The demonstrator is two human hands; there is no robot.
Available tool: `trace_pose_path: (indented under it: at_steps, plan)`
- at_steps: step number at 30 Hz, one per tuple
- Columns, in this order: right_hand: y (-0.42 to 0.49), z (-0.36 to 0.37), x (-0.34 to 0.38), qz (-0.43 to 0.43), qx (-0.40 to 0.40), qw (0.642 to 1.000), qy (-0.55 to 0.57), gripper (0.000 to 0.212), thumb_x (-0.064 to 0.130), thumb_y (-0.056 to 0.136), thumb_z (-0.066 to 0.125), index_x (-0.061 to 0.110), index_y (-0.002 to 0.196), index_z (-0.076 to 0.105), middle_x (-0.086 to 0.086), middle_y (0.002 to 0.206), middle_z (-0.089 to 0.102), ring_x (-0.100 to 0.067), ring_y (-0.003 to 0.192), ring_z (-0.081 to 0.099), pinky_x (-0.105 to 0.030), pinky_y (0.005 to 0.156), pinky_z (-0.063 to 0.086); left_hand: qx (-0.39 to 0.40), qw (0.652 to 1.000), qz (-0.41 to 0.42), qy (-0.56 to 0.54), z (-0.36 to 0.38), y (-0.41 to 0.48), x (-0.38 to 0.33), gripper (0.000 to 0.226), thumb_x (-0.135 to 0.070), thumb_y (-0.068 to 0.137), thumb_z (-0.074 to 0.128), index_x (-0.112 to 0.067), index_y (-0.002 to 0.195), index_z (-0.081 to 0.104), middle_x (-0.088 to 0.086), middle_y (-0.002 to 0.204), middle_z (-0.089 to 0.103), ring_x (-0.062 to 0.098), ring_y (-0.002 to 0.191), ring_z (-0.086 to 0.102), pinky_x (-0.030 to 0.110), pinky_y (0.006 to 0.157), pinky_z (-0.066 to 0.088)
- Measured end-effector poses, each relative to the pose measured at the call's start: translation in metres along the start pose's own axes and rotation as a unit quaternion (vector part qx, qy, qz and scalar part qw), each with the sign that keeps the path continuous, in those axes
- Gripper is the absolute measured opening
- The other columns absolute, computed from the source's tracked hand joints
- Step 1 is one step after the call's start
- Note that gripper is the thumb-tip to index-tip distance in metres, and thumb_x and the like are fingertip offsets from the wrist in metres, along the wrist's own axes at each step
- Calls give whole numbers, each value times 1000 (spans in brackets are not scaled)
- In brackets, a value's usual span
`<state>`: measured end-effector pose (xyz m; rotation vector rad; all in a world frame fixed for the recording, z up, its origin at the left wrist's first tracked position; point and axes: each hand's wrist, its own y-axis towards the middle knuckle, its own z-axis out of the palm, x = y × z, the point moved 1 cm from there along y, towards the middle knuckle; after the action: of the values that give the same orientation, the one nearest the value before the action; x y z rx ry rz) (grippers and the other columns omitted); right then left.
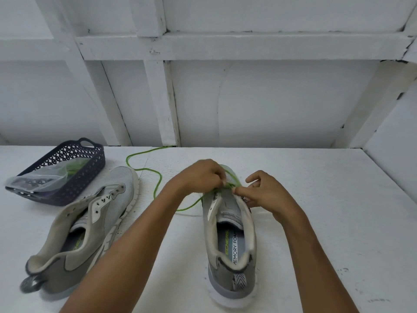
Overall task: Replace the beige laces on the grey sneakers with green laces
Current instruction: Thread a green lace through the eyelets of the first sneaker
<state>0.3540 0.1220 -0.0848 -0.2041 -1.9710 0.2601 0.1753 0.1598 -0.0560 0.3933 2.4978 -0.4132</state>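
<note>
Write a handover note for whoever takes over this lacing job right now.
Left hand and right hand each pinch the thin green lace at the front eyelets of the upright grey mesh sneaker.
Done: no beige lace shows on either sneaker; green lacing barely begun.
Left: finish this one, then lace the second grey sneaker, eyelets bare, beside the dark lattice plastic basket holding a clear bag.

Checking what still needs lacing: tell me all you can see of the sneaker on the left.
The left sneaker is grey mesh with suede-like panels, a whitish sole and a heel loop. It lies tilted on its side on the white table, toe beside the dark basket, eyelets empty.
</note>
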Motion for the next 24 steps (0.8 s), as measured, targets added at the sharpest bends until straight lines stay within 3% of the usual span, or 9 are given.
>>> trace_pose_path:
  at_steps: [4,7,9,10,12,15,19,22,24]
  plan:
    - [1,1,5,4,9,1000,13,26,14,75,78,5,88,57,-8,74,65,-14,56,65,-38,70,62,-52,961,-12,-272,-23,-12,10,17,1,88,58,-11,78,64,-1,86,71,18,84,65,30,74,49]
    - [2,5,7,-9,1,1000,-10,20,12,77,74,4,68,58,-8,64,64,-14,53,65,-35,66,62,-49,804,22,-592,-30,-19,13,18,0,94,45,-5,80,56,18,93,72,33,88,71,41,86,58]
    - [3,5,6,-16,-3,999,-30,21,14,77,74,1,64,63,-7,61,65,-18,55,67,-39,68,63,-40,730,26,-682,-30,-23,13,21,-4,96,40,-9,77,49,13,73,57,23,58,58,31,59,55]
    - [3,5,5,-19,1,999,-42,23,16,78,73,-2,66,65,-7,60,65,-20,55,68,-39,67,63,-48,738,10,-673,-31,-24,14,22,-6,96,40,-12,76,46,8,69,47,15,49,42,23,45,41]
    - [2,6,6,-22,15,997,-70,25,19,79,70,-4,70,65,-7,60,65,-20,54,68,-35,64,62,-83,838,-24,-539,-30,-25,15,20,-8,98,44,-13,79,49,4,66,42,11,47,24,20,42,20]
    - [2,7,9,-20,33,995,-96,23,22,81,69,2,70,65,-6,61,68,-20,56,68,-30,59,59,-51,992,-23,-112,-25,-28,12,12,-23,95,61,-13,89,66,-7,71,54,6,51,41,21,48,31]
    - [2,7,12,-25,35,995,-92,24,20,81,70,-2,73,69,-7,62,68,-20,56,68,-31,61,60,36,990,-8,137,-16,-30,3,21,-39,90,67,-18,90,70,-12,73,55,6,69,49,23,57,33]
    - [2,6,9,-37,25,995,-89,26,17,81,68,-8,77,69,-8,61,67,-19,53,67,-30,57,58,8,995,13,101,-27,-34,2,27,-34,93,64,-8,89,70,-1,73,59,15,67,50,27,60,37]
    - [4,6,7,-39,28,995,-83,26,17,81,68,-9,77,68,-8,61,67,-18,52,66,-27,54,55,-25,998,28,-55,-35,-38,5,30,-35,99,56,-10,94,70,-2,86,67,21,78,59,34,72,47]
